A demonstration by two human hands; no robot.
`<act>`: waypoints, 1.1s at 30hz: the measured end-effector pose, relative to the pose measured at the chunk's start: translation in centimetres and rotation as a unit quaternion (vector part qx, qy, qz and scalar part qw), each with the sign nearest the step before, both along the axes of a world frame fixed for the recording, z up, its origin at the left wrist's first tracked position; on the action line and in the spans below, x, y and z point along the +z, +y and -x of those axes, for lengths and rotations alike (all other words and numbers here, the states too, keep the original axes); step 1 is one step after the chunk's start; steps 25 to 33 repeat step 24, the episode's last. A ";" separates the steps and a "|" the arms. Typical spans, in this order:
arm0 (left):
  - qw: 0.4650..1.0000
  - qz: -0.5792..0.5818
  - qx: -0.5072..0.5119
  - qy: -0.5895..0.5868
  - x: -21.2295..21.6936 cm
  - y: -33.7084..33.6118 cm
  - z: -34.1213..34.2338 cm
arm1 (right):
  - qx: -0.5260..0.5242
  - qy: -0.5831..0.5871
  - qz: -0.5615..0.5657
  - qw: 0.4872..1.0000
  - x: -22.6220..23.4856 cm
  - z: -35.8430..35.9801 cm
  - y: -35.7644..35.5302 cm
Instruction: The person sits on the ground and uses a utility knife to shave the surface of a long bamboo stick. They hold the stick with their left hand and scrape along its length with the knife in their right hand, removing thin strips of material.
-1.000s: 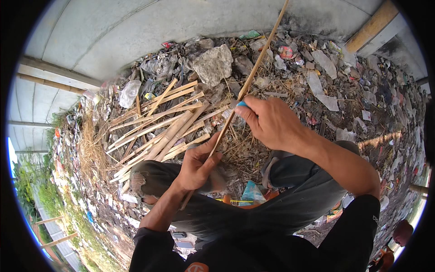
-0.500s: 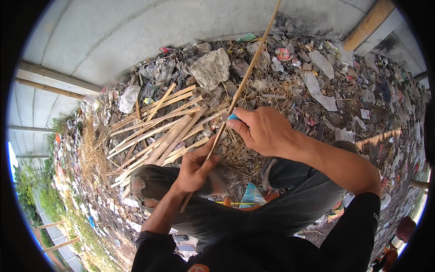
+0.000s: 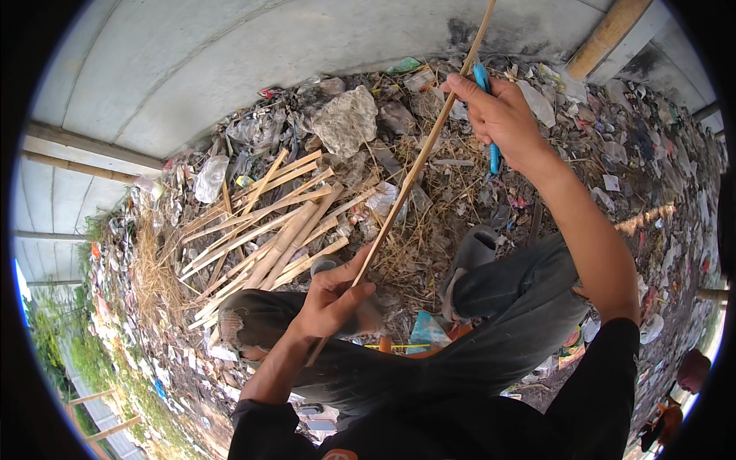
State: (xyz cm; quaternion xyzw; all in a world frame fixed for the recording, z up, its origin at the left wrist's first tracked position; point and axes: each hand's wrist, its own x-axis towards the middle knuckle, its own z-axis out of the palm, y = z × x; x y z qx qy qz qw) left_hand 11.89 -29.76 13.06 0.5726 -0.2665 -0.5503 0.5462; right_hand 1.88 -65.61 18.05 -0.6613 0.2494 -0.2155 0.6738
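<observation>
A long, thin bamboo strip (image 3: 418, 165) slants from beside my left thigh up toward the grey wall. My left hand (image 3: 334, 300) grips it near its lower end, the thumb laid along it. Farther up, my right hand (image 3: 498, 115) is closed around a blue utility knife (image 3: 493, 157). The thumb and fingertips of that hand also meet the strip; whether they pinch it is hard to tell. The knife's blade end points up toward the wall, beside the strip. To the left of my hands lies a loose pile of split bamboo strips (image 3: 295, 222).
Litter and dry straw (image 3: 157, 261) cover the ground. A big rock (image 3: 345, 121) lies near the concrete wall (image 3: 230, 54). My sandalled foot (image 3: 475, 249) is in front of me. A wooden post (image 3: 606, 38) stands at the upper right. Something blue (image 3: 428, 330) lies between my legs.
My right hand has moved up and away along the strip with the knife, which now stands upright in the hand. My left hand has stayed almost in place on the strip.
</observation>
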 end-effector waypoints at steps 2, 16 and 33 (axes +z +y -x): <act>1.000 -0.005 -0.020 0.007 -0.4 0.3 -0.1 | -0.039 -0.017 -0.014 0.999 -0.2 0.7 -2.5; 0.985 0.059 -0.151 0.057 0.4 -1.1 -0.8 | -0.085 -0.012 -0.132 0.988 -0.3 1.3 -1.4; 0.971 0.117 -0.175 0.110 1.1 -1.5 -1.4 | -0.063 -0.004 -0.124 0.990 -1.4 0.9 -2.7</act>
